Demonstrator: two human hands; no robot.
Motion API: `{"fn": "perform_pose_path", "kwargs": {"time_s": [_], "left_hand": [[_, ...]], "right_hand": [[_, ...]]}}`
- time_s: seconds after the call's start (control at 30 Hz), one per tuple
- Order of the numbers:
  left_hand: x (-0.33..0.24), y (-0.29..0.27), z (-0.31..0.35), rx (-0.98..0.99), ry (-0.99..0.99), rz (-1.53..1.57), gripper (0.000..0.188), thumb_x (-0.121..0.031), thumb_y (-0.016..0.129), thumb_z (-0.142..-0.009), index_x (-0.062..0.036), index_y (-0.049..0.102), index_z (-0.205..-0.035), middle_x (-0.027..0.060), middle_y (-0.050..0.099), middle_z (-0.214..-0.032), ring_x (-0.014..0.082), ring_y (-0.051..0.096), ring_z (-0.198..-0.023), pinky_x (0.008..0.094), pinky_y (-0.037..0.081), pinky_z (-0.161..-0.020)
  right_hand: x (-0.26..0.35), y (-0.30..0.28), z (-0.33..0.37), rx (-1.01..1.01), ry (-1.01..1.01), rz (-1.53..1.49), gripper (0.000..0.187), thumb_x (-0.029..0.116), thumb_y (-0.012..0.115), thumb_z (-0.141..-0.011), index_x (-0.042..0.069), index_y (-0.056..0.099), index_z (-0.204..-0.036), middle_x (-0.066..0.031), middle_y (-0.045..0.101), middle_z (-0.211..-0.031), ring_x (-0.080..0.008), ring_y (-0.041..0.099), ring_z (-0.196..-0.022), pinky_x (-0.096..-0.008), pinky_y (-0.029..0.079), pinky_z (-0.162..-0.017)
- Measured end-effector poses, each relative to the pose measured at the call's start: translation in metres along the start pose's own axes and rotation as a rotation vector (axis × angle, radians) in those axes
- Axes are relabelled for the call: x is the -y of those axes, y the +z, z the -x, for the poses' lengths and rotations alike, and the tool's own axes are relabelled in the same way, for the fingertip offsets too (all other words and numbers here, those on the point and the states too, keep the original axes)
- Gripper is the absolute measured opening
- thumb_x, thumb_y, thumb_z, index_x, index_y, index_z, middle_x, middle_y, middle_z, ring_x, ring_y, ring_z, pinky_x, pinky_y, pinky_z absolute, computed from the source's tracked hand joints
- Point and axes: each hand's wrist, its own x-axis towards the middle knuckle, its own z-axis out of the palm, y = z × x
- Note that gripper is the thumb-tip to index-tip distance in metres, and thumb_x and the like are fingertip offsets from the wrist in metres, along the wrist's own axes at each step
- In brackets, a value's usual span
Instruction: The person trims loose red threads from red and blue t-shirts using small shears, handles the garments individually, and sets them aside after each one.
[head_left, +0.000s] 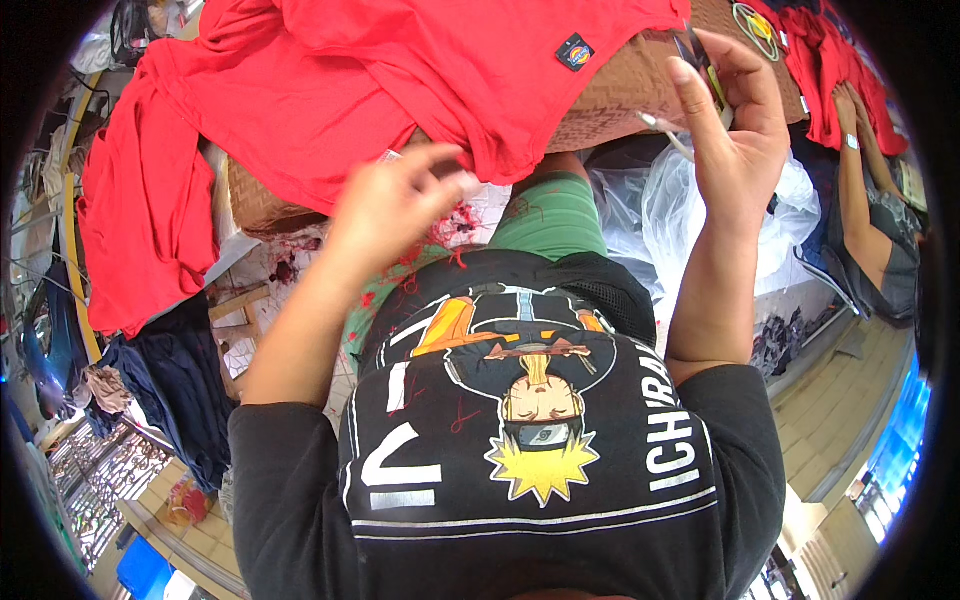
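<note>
My right hand is raised at the right end of a red garment. Its curled fingers hold small thread snips with dark blades and a yellow-green part, partly hidden by the fingers. My left hand hovers by the garment's near edge, slightly blurred. Its fingers are bent, with a gap between thumb and forefinger, and nothing shows in them. The red garment lies spread over a brown patterned padded surface and hangs down at the left. A small dark label is on it.
Red thread scraps litter the floor and my clothes. Clear plastic bags lie below the padded surface. At the far right, another person's arms reach to a red garment. Dark cloth hangs at the left.
</note>
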Motion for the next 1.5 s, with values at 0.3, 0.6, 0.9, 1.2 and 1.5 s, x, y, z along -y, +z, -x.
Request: {"fn": "perform_pose_path", "kwargs": {"time_s": [0.3, 0.6, 0.9, 1.2, 1.5], "left_hand": [[-0.032, 0.013, -0.021, -0.116, 0.22, 0.716, 0.021, -0.02, 0.07, -0.087, -0.0009, 0.066, -0.094, -0.0008, 0.057, -0.067, 0.0062, 0.052, -0.061, 0.024, 0.042, -0.056], [-0.05, -0.004, -0.088, -0.53, 0.487, 0.097, 0.089, -0.017, 0.079, -0.073, -0.005, 0.026, -0.143, 0.0186, 0.049, -0.132, 0.0267, 0.051, -0.121, 0.0384, 0.041, -0.102], [-0.071, -0.099, -0.093, -0.433, 0.403, 0.821, 0.02, -0.006, 0.053, -0.094, -0.0021, 0.064, -0.11, 0.0, 0.066, -0.088, 0.0034, 0.057, -0.075, 0.0189, 0.047, -0.066], [-0.047, -0.096, -0.065, -0.096, 0.258, 1.009, 0.019, -0.014, 0.051, -0.098, -0.0018, 0.062, -0.107, 0.0037, 0.065, -0.102, 0.0093, 0.061, -0.092, 0.0242, 0.048, -0.085], [0.006, -0.045, -0.069, -0.441, 0.288, -0.043, 0.021, -0.014, 0.063, -0.089, -0.0019, 0.065, -0.107, 0.0108, 0.066, -0.101, 0.0161, 0.064, -0.094, 0.0281, 0.05, -0.082]], "right_hand": [[-0.024, 0.023, 0.013, 0.686, 0.057, 0.272, 0.042, -0.008, 0.059, -0.072, 0.009, 0.066, -0.111, -0.0126, 0.059, -0.126, -0.0277, 0.057, -0.117, -0.0322, 0.05, -0.089], [-0.019, 0.078, -0.019, 0.34, 0.159, -0.04, 0.021, 0.01, 0.068, -0.084, 0.001, 0.065, -0.103, -0.013, 0.068, -0.084, -0.0144, 0.065, -0.078, -0.0294, 0.051, -0.07], [0.005, 0.045, -0.085, 0.711, 0.178, 0.052, 0.026, 0.021, 0.071, -0.085, 0.0, 0.063, -0.098, -0.0017, 0.062, -0.076, -0.0074, 0.056, -0.072, -0.0267, 0.046, -0.065], [-0.023, -0.018, -0.172, 0.962, 0.465, -0.147, 0.019, 0.027, 0.071, -0.086, 0.01, 0.063, -0.09, 0.0079, 0.052, -0.065, 0.0, 0.044, -0.052, -0.0185, 0.033, -0.044], [-0.042, 0.004, -0.105, 0.675, 0.046, 0.423, 0.021, 0.014, 0.069, -0.084, 0.003, 0.067, -0.102, -0.0068, 0.07, -0.092, -0.0126, 0.063, -0.086, -0.0291, 0.049, -0.077]]}}
